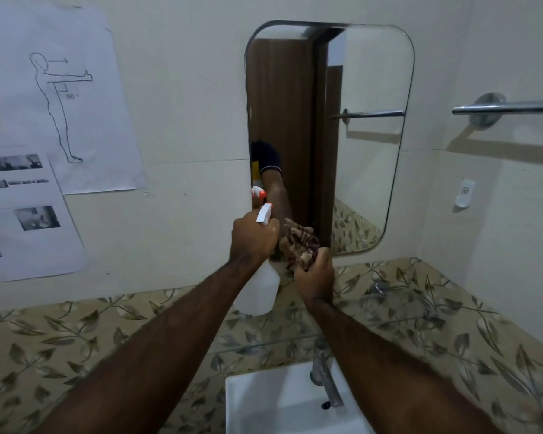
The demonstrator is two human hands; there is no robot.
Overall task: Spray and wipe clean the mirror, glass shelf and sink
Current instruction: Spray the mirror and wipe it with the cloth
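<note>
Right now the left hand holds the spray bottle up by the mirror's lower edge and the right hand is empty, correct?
Not quite. The head view shows the right hand gripping a bunched cloth. The left hand does hold the spray bottle by the mirror's lower edge.

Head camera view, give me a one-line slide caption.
Left hand aims spray bottle while right hand presses cloth to mirror.

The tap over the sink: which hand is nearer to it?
Right. The right hand, gripping a cloth, sits almost directly above the tap; the left hand, holding the spray bottle, is higher and further left.
</note>
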